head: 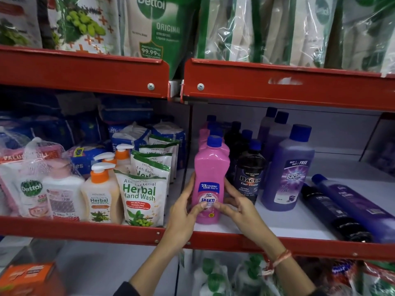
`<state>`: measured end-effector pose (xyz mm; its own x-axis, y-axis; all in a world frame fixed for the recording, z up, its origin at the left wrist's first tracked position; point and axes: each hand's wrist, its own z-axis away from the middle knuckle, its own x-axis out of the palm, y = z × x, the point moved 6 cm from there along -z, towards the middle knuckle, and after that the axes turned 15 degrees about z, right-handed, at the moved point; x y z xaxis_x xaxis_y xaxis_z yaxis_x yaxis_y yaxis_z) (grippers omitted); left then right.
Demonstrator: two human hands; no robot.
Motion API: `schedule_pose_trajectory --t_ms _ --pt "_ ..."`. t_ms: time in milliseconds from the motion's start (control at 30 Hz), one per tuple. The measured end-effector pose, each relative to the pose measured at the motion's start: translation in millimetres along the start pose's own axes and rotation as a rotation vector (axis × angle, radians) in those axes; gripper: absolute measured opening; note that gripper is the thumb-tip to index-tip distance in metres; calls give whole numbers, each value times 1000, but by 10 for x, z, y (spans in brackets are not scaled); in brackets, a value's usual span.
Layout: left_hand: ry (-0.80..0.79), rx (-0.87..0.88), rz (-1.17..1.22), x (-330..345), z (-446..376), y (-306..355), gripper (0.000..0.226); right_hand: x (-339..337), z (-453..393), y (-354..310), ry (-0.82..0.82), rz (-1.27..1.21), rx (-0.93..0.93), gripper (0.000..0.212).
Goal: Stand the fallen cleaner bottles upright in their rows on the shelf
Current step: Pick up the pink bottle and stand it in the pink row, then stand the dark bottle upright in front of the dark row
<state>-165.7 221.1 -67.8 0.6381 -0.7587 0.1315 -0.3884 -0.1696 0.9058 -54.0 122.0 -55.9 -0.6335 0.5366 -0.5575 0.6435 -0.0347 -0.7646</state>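
Note:
A pink cleaner bottle with a blue cap stands upright at the front of the white shelf, heading a row of pink bottles. My left hand grips its left side and my right hand its right side, both thumbs on the label. To its right stand a black Bactin bottle and a purple Bactin bottle, each with more upright bottles behind. Further right, a black bottle and a purple bottle lie on their sides, caps pointing to the back.
Herbal hand wash pouches, pump bottles and netted Dettol packs fill the left bay behind a divider. A red shelf lip runs along the front. The red shelf above holds Dettol refill bags.

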Motion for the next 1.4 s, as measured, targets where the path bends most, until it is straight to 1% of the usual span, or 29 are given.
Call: schedule_pose_trajectory --t_ms 100,167,233,300,333,367,400,433,467,533,600,633,667,733,767,800,867,900,933,967,1000,1067,1100,1133,1167,1200,1267,1333,1400 --pt "17 17 -51 -12 23 -1 71 5 0 7 -4 -7 5 67" --pt "55 81 -133 -6 80 19 71 -5 12 16 -11 9 5 67" --pt "183 207 -299 -6 167 108 65 -78 30 29 -2 70 -12 68" --pt "325 395 -472 97 272 286 54 -268 73 47 53 136 -31 64" --pt "358 501 -521 196 305 378 47 -398 97 63 108 158 -34 56" --pt "356 580 -536 360 308 449 40 -577 138 101 178 179 -29 44" --pt "316 621 -533 516 289 483 34 -754 185 125 250 196 -21 30" --pt "244 620 -511 714 231 473 29 -965 248 163 320 222 -7 19" --pt "157 581 -489 902 156 428 24 -1175 313 210 393 262 16 13" --pt "3 450 -482 1307 -8 240 16 -1629 471 346 524 420 125 13" --pt "-93 326 -470 1764 -139 10 15 -2110 636 622 581 711 316 19" --pt "-106 258 -472 1938 -204 -101 15 -2283 676 771 555 874 406 25" --pt "-113 169 -480 2100 -263 -193 15 -2403 685 904 489 1008 462 34" --pt "-158 -99 -425 2443 -361 -427 13 -2579 674 1126 300 1125 539 45" --pt "-189 -237 -352 2550 -388 -549 9 -2586 633 1192 189 1126 583 43" --pt "-215 -352 -283 2701 -410 -614 12 -2628 579 1253 90 1108 610 37" --pt "-218 -485 -175 2922 -474 -758 50 -2648 452 1308 -33 1055 592 32" --pt "-221 -521 -151 3005 -500 -815 64 -2661 407 1326 -65 1051 578 27" --pt "-224 -529 -179 3073 -525 -834 64 -2689 379 1352 -75 1043 558 20" --pt "-213 -531 -205 3110 -547 -852 54 -2718 369 1398 -74 1014 542 15" --pt "-184 -526 -188 3121 -562 -874 45 -2751 387 1439 -71 973 527 17" --pt "-142 -498 -56 3101 -555 -930 31 -2805 448 1524 -17 825 509 25" --pt "-122 -467 -1 3097 -529 -926 24 -2842 496 1562 40 701 496 26" --pt "-101 -436 33 3094 -497 -896 25 -2873 550 1608 111 545 482 25" --pt "-87 -386 43 3080 -479 -848 31 -2889 605 1636 182 393 470 24" --pt "-87 -344 29 3078 -468 -800 44 -2888 644 1635 213 290 446 24" --pt "-104 -242 4 3093 -436 -642 65 -2853 679 1595 203 144 382 29" --pt "-103 -186 28 3040 -422 -534 71 -2809 705 1501 194 -30 331 36" --pt "-112 -133 63 2942 -395 -418 75 -2757 721 1353 211 -98 245 45"
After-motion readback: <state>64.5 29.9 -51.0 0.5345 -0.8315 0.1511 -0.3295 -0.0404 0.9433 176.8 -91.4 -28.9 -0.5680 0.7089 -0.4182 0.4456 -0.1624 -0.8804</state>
